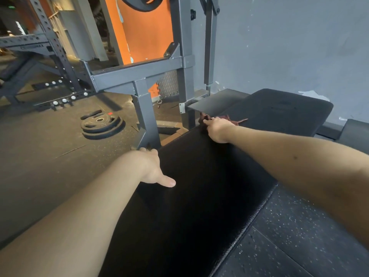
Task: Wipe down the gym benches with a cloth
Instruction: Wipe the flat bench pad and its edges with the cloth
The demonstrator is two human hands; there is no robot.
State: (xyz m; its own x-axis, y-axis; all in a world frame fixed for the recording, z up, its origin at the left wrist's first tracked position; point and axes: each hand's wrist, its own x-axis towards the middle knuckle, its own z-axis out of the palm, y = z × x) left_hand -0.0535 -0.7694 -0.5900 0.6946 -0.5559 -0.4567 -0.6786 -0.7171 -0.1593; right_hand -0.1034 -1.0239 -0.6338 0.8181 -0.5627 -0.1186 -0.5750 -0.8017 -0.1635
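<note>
The right hand (216,129) grips a crumpled dark-red cloth (231,118) at the far end of the long black padded bench (199,192), whose length runs back toward the edge-bracing left hand (152,168), fingers hidden.

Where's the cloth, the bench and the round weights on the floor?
cloth (235,120): head view, its loose red edge.
bench (199,196): head view, middle of black pad.
weight plates (101,123): head view, top plate.

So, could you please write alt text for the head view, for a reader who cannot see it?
The right hand holds a red cloth against a black gym bench near its far end; the left hand holds the bench's left edge. Weight plates lie on the floor.
</note>
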